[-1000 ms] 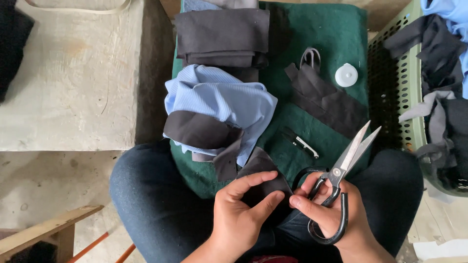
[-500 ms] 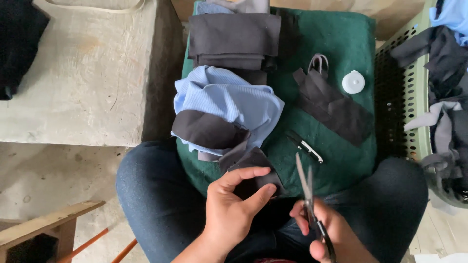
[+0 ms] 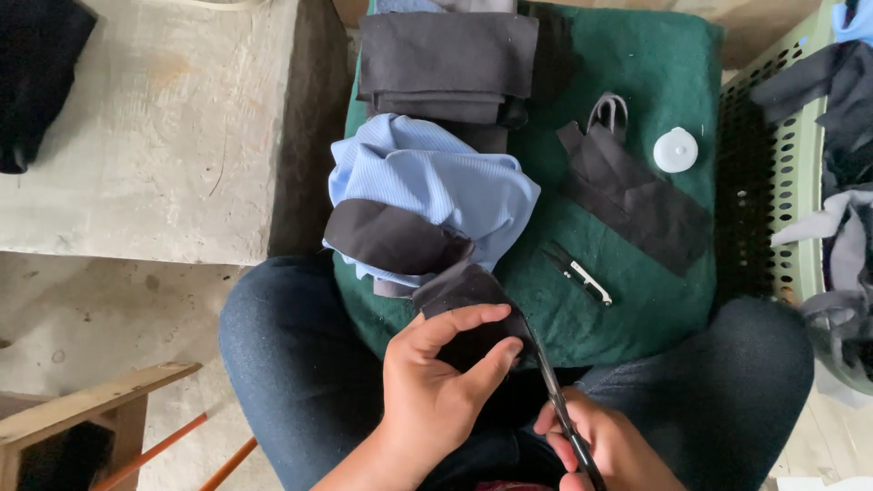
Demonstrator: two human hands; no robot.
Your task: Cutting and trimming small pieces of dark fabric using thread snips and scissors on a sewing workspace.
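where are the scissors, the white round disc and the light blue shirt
scissors (image 3: 548,382): head view, on the dark blades beside the black cloth.
white round disc (image 3: 676,150): head view, centre of its top face.
light blue shirt (image 3: 436,182): head view, on the bunched ribbed fabric in the middle.

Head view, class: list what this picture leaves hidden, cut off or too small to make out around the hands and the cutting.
- Scissors: handles hidden inside the right hand and cut off by the bottom edge.
- Black fabric piece: its near part is covered by the left hand.
- Blade tips: where they meet the fabric is hidden by the left fingers.
- Small clipper tool on the green cloth: too small to identify surely.
- Basket: cut off by the right edge.
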